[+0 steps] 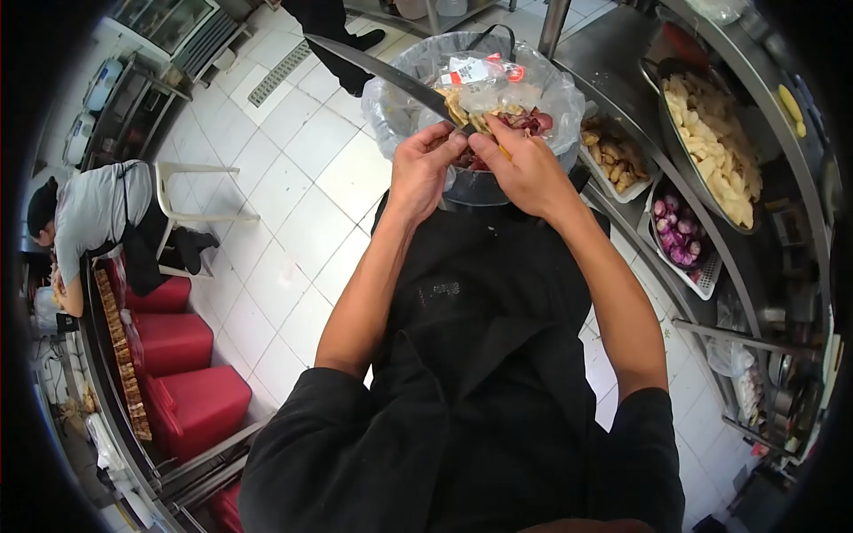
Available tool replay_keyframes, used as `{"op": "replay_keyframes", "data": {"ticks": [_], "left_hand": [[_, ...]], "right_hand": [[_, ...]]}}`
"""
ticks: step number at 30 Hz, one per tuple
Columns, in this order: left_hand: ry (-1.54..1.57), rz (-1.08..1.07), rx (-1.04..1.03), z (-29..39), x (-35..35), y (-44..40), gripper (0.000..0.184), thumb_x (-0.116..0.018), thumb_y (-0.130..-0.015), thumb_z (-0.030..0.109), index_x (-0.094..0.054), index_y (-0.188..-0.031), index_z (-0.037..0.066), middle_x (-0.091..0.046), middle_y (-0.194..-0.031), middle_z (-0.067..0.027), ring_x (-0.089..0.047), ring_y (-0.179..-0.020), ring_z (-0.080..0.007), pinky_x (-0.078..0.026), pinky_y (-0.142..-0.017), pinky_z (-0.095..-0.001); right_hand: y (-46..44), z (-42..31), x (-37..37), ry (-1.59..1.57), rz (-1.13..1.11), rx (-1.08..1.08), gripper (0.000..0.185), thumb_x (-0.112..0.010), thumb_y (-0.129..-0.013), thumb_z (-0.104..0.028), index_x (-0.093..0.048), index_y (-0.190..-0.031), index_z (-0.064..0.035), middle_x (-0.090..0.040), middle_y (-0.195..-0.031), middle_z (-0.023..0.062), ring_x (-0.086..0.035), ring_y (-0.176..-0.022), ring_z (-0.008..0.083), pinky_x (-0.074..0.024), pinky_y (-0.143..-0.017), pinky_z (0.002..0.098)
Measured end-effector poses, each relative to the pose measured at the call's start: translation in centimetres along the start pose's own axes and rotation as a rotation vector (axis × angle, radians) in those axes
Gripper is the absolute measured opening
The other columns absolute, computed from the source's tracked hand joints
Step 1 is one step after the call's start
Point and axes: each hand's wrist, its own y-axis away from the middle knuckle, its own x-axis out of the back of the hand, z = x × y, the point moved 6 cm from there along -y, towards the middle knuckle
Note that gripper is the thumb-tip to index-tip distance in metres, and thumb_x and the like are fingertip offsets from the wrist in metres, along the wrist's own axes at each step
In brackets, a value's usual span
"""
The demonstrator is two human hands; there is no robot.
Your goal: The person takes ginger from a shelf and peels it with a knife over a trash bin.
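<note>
A long-bladed knife points up and to the left over a bin. Its handle end is in my right hand, where a small yellow patch shows between the fingers. My left hand is closed in a pinch close to the heel of the blade, its fingertips almost meeting my right hand. Whatever it pinches is hidden. Both hands are above the near rim of the bin, lined with a clear plastic bag. Pale and purplish peelings lie inside with a printed plastic wrapper.
On the right, a steel shelf holds a large pan of pale peeled pieces. Below are a tray of brown knobbly pieces and a basket of purple onions. At left, another person leans over a counter near a white chair and red bins.
</note>
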Motion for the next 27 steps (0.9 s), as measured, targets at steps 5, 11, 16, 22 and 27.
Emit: {"op": "replay_keyframes", "data": {"ticks": [5, 11, 16, 22, 27], "left_hand": [[-0.138, -0.024, -0.055, 0.7, -0.3, 0.0, 0.028, -0.063, -0.090, -0.001, -0.057, -0.115, -0.013, -0.065, -0.103, -0.0127, -0.064, -0.093, -0.0154, -0.053, -0.080, -0.0271], [-0.180, -0.024, -0.145, 0.6, -1.5, 0.6, 0.031, -0.064, -0.088, -0.005, -0.057, -0.118, -0.011, -0.065, -0.109, -0.0133, -0.064, -0.095, -0.0156, -0.053, -0.083, -0.0273], [0.085, -0.049, -0.082, 1.0, -0.5, 0.2, 0.033, -0.063, -0.087, -0.007, -0.057, -0.119, -0.010, -0.065, -0.112, -0.0155, -0.064, -0.100, -0.0185, -0.051, -0.091, -0.0299], [-0.017, -0.055, -0.113, 1.5, -0.7, 0.1, 0.034, -0.063, -0.086, -0.008, -0.056, -0.120, -0.009, -0.065, -0.113, -0.0162, -0.063, -0.104, -0.0206, -0.050, -0.094, -0.0320], [-0.103, -0.046, -0.124, 1.8, -0.6, 0.0, 0.035, -0.064, -0.085, -0.010, -0.057, -0.119, -0.007, -0.065, -0.113, -0.0152, -0.063, -0.105, -0.0203, -0.050, -0.094, -0.0321]], "right_hand": [[0.2, -0.2, -0.2, -0.001, 0.015, 0.003, 0.063, -0.052, -0.096, -0.043, -0.053, -0.126, 0.0119, -0.067, -0.099, 0.0295, -0.065, -0.101, 0.0419, -0.0489, -0.088, 0.0415], [-0.4, 0.8, 0.2, -0.300, 0.009, -0.197, 0.056, -0.049, -0.098, -0.047, -0.060, -0.117, 0.0043, -0.063, -0.072, 0.0107, -0.062, -0.068, 0.0202, -0.0476, -0.062, 0.0315], [-0.1, 1.6, 0.2, -0.530, -0.102, -0.440, 0.050, -0.045, -0.100, -0.048, -0.061, -0.113, -0.0028, -0.044, -0.058, -0.0023, -0.040, -0.046, 0.0066, -0.0308, -0.040, 0.0242], [-0.4, 1.3, 0.4, -0.469, -0.040, -0.343, 0.055, -0.043, -0.099, -0.051, -0.058, -0.122, -0.0038, -0.045, -0.058, -0.0012, -0.041, -0.045, 0.0075, -0.0308, -0.039, 0.0240], [-1.9, 3.8, 0.7, -0.423, -0.089, -0.432, 0.057, -0.044, -0.100, -0.047, -0.051, -0.137, -0.0052, -0.046, -0.059, -0.0003, -0.042, -0.045, 0.0076, -0.0326, -0.040, 0.0242]]}}
